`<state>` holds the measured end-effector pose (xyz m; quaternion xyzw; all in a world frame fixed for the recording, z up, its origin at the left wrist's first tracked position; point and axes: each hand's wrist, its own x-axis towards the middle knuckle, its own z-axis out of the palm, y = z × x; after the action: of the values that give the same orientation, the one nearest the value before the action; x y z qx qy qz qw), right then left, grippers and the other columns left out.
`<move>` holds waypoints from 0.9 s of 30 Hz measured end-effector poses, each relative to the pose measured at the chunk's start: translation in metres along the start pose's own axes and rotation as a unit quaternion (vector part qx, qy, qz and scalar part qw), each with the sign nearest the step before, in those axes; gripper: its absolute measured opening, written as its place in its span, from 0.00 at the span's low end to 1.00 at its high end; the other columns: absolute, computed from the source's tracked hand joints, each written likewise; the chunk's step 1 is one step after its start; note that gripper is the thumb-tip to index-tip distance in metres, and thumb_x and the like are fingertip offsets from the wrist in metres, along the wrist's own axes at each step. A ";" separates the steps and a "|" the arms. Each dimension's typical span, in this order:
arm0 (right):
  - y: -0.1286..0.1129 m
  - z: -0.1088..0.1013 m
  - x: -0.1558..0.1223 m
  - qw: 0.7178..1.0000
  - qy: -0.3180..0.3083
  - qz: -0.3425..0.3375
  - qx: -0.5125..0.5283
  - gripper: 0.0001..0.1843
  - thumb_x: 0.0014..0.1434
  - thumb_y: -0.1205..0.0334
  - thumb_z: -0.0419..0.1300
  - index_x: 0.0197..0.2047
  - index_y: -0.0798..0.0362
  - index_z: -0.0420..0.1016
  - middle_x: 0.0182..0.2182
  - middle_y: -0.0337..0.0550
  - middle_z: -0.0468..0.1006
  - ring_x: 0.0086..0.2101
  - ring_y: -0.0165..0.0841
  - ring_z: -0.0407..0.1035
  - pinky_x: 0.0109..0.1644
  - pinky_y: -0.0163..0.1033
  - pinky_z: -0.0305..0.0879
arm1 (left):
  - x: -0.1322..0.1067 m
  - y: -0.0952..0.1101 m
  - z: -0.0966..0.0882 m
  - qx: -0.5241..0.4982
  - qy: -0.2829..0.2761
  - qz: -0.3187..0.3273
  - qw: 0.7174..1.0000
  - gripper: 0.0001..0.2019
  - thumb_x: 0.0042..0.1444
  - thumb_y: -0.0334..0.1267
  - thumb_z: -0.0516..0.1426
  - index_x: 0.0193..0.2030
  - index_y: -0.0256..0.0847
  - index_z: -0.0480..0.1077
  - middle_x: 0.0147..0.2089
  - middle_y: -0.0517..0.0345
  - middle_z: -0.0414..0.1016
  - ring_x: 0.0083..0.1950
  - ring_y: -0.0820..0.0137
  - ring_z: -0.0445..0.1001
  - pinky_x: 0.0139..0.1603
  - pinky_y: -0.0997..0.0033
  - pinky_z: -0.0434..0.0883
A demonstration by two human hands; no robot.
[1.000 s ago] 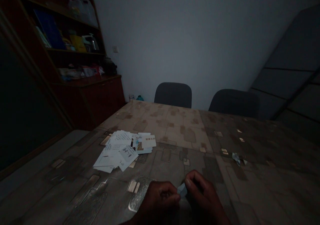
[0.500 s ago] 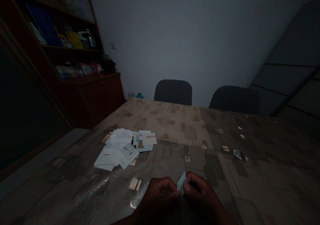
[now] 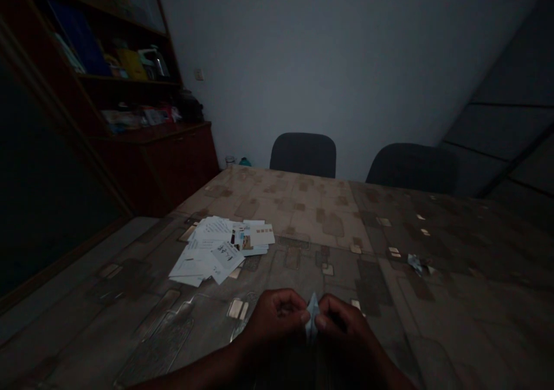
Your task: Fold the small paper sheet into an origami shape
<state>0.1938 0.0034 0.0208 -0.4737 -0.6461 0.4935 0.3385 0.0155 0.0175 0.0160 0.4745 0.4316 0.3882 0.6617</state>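
Note:
Close to the table's near side, a small folded piece of pale paper [image 3: 311,316] stands upright between my two hands, its pointed tip facing up. My left hand [image 3: 279,316] pinches its left side with thumb and forefinger. From the right, my right hand [image 3: 341,321] grips the other side, also between thumb and fingertips. The lower part of the paper sinks into shadow, so its full shape is hard to make out. Further off on the left lies a spread pile of white printed cards [image 3: 212,251], some with handwriting. A small crumpled or folded paper piece [image 3: 416,264] rests on the right.
The patterned tablecloth [image 3: 298,205] covers a wide table. Two dark chairs [image 3: 303,154] stand along its far edge by the wall. A dark red cabinet [image 3: 173,168] with loaded shelves is at the left. The room is dim.
The folded paper has turned from a slant to nearly upright, its tip now pointing up. Both hands have kept hold of it. The view has shifted slightly.

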 end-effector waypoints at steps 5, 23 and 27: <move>-0.001 0.002 0.002 1.000 0.009 -0.009 0.016 0.17 0.55 0.47 0.56 0.25 0.51 0.62 0.23 0.34 0.61 0.27 0.31 0.55 0.31 0.34 0.52 | 0.002 -0.004 0.001 -0.046 -0.014 -0.001 0.999 0.26 0.36 0.59 0.68 0.24 0.37 0.68 0.16 0.66 0.64 0.17 0.78 0.60 0.20 0.79 0.56; -0.005 0.005 -0.006 0.987 0.140 -0.061 -0.053 0.10 0.59 0.56 0.57 0.39 0.52 0.75 0.27 0.39 0.75 0.29 0.34 0.68 0.33 0.35 0.62 | -0.003 0.006 0.001 -0.042 0.017 0.016 0.999 0.23 0.45 0.57 0.65 0.27 0.36 0.68 0.19 0.61 0.71 0.19 0.76 0.65 0.23 0.77 0.62; -0.001 0.007 -0.005 0.986 0.146 -0.060 -0.057 0.08 0.55 0.58 0.60 0.37 0.51 0.75 0.25 0.38 0.74 0.28 0.34 0.67 0.33 0.35 0.61 | -0.005 0.006 0.003 -0.011 0.018 0.009 1.000 0.25 0.43 0.59 0.65 0.27 0.36 0.68 0.18 0.61 0.70 0.19 0.75 0.66 0.23 0.77 0.61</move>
<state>0.1886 -0.0042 0.0203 -0.5198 -0.6440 0.3599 0.4307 0.0160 0.0137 0.0237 0.4645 0.4347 0.4071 0.6554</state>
